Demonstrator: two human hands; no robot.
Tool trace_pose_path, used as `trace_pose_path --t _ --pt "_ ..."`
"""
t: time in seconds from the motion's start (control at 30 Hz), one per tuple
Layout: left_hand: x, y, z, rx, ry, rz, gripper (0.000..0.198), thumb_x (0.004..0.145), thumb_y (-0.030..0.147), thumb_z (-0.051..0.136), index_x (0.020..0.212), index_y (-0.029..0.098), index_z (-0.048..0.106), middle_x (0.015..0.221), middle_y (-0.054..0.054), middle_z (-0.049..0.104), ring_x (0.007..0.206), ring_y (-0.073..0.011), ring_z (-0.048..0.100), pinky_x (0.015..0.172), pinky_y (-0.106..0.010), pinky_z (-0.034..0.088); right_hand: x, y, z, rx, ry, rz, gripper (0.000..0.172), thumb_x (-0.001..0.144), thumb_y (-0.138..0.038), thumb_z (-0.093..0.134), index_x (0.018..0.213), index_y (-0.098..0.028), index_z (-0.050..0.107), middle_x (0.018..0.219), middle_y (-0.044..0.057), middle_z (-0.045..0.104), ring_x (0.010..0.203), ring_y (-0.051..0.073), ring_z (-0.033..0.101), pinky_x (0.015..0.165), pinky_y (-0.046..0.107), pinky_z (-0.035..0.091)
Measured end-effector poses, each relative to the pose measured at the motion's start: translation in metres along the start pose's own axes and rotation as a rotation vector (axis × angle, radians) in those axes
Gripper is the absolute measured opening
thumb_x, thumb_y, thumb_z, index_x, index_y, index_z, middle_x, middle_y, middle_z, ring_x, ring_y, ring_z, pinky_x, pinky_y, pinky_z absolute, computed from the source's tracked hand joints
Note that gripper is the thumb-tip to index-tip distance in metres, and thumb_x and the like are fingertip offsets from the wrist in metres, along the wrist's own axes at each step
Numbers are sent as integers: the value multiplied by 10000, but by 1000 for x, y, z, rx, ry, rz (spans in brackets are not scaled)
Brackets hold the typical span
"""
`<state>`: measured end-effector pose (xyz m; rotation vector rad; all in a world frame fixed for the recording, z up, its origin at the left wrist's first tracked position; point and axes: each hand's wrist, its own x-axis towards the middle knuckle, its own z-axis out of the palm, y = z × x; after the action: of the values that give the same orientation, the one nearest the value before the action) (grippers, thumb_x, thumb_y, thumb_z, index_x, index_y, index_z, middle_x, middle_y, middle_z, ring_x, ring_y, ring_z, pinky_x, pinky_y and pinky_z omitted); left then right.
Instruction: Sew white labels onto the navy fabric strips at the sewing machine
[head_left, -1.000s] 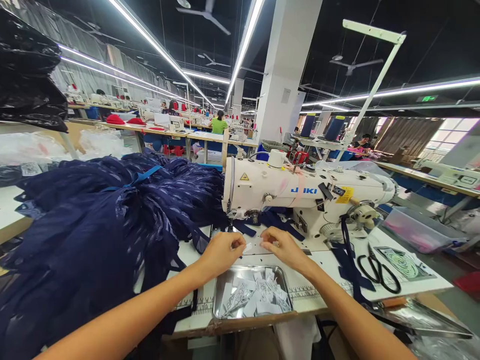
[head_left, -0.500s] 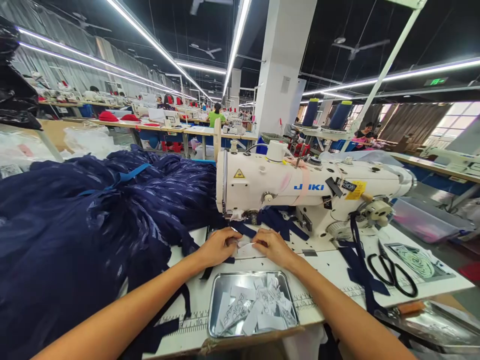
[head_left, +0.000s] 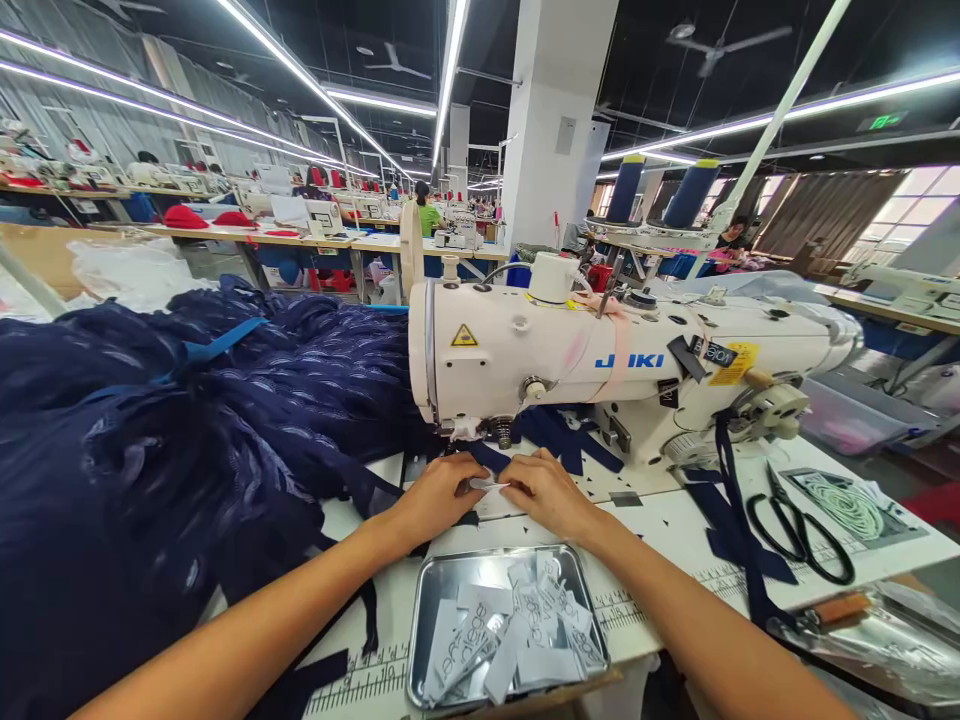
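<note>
Below the needle end of a white sewing machine [head_left: 555, 345], my left hand [head_left: 442, 490] and my right hand [head_left: 547, 490] pinch a small white label [head_left: 487, 484] between them. The fingers of both are closed on it, one hand at each end. Just in front of them, a metal tray [head_left: 415, 640] holds several loose white labels [head_left: 499, 640] with dark lettering. Dark blue fabric strips [head_left: 566, 440] lie behind my right hand, under the machine arm. A large heap of navy fabric [head_left: 247, 420] covers the left side, tied with a blue band.
Black scissors [head_left: 799, 530] lie at the right, beside a shallow dish of pale green cord [head_left: 847, 505]. A navy strip [head_left: 739, 520] hangs down from the machine. Two navy thread cones [head_left: 690, 195] stand behind it. People sit at tables farther back.
The view has shifted and come slightly closer to the machine. The label between my hands now looks narrower, turned more edge-on, and my fingertips are a little closer together.
</note>
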<state>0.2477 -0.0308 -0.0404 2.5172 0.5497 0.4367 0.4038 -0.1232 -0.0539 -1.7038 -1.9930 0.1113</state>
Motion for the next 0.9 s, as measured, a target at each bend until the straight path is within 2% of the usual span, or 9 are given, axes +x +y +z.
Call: trace_pose_path --t 0.17,0.4,0.9 --pt "3 0 7 -12 66 2 165 737 146 478 713 169 639 717 -5 582 566 -94 499 549 -194 372 0 1 2 -24 8 -13 87 785 -93 540 769 -167 583 766 -3 611 660 114 521 696 283 297" --pt "4 0 13 -24 109 12 156 739 139 489 663 168 622 672 -2 572 642 -118 533 596 -208 385 1 0 0 -44 8 -19 67 781 -103 555 771 -158 590 747 -6 605 641 107 511 686 272 285" --pt "4 4 14 20 122 7 165 726 111 481 616 161 594 591 19 538 532 -92 476 523 -191 346 2 1 5 -89 22 -25 88 795 -161 560 707 -159 559 692 -19 581 615 100 497 652 255 267"
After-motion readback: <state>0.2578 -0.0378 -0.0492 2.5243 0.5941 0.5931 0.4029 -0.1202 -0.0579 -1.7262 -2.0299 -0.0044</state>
